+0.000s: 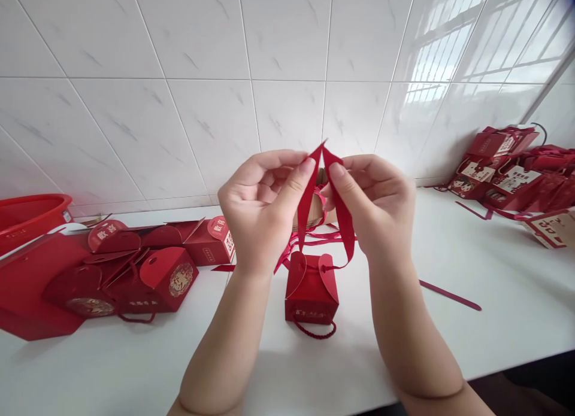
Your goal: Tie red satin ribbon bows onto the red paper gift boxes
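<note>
A small red gift box (311, 291) stands on the white table, with a twisted cord handle (314, 335) hanging at its front. A red ribbon (306, 209) runs through the holes in its top flaps, and both ends rise above it. Between thumb and fingers, my left hand (267, 206) pinches one end. My right hand (377, 203) pinches the other end in the same way. The two ribbon tips meet, or nearly meet, at the top between my hands. Behind the box lie more loose red ribbons (314, 239), partly hidden by my hands.
Several red boxes (157, 278) sit on the left beside a red plastic basin (31, 215). More red boxes with ribbons (507, 170) are stacked at the far right. A single ribbon strip (451, 295) lies right of my forearm. The tiled wall (287, 111) closes off the back.
</note>
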{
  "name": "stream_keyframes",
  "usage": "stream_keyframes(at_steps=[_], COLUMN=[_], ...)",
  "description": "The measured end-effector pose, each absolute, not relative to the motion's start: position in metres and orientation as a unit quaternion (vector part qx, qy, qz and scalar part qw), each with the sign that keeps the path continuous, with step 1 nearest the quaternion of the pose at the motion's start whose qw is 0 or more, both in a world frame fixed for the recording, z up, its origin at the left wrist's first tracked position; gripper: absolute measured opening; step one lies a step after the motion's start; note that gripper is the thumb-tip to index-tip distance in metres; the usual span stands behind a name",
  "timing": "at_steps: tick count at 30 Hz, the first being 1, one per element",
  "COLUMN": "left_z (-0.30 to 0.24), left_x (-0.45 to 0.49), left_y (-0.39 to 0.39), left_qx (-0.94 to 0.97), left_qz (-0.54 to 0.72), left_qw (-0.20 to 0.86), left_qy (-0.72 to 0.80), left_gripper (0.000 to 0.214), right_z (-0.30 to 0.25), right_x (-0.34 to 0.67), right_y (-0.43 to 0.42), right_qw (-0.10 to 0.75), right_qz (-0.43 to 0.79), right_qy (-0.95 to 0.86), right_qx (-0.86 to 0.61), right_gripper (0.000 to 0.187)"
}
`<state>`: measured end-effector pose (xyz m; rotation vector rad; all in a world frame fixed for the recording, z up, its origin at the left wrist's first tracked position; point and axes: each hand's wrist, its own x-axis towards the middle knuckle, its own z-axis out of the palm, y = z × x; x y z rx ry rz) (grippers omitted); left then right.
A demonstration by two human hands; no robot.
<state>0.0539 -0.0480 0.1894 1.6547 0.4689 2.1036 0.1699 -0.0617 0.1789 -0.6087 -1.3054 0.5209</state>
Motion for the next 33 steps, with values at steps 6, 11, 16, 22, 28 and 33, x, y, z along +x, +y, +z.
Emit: stream_keyframes(at_steps=[6, 11, 16, 22, 28, 33], left_z=[0.185, 0.184, 0.183, 0.183, 0.185, 0.185], left_x=[0.055, 0.051, 0.052, 0.044, 0.04, 0.039], left_y=[-0.041, -0.038, -0.037, -0.032, -0.037, -0.033], left_qx=[0.638, 0.646, 0.653, 0.687, 0.73, 0.752], left_qz=[0.728, 0.711, 0.721, 0.696, 0.648, 0.627], left_qw=[0.191, 0.204, 0.155, 0.079, 0.06, -0.017], left_qy=[0.162, 0.187, 0.17, 0.196, 0.21, 0.204], left_gripper=[0.012, 0.029, 0.011, 0.01, 0.006, 0.01], right_z=[0.18, 0.182, 0.181, 0.179, 0.178, 0.179], right_x=[0.172, 0.177, 0.178, 0.182, 0.183, 0.185], right_y=[-0.062, -0.059, -0.055, -0.051, -0.049, -0.049], right_qw=[0.682, 0.648, 0.636, 0.629, 0.635, 0.652], right_qz=[0.276, 0.331, 0.367, 0.402, 0.413, 0.392], right_qy=[-0.638, -0.647, -0.637, -0.619, -0.601, -0.589], right_qx=[-0.227, -0.227, -0.234, -0.245, -0.255, -0.273], right_gripper=[0.015, 0.024, 0.023, 0.022, 0.02, 0.019])
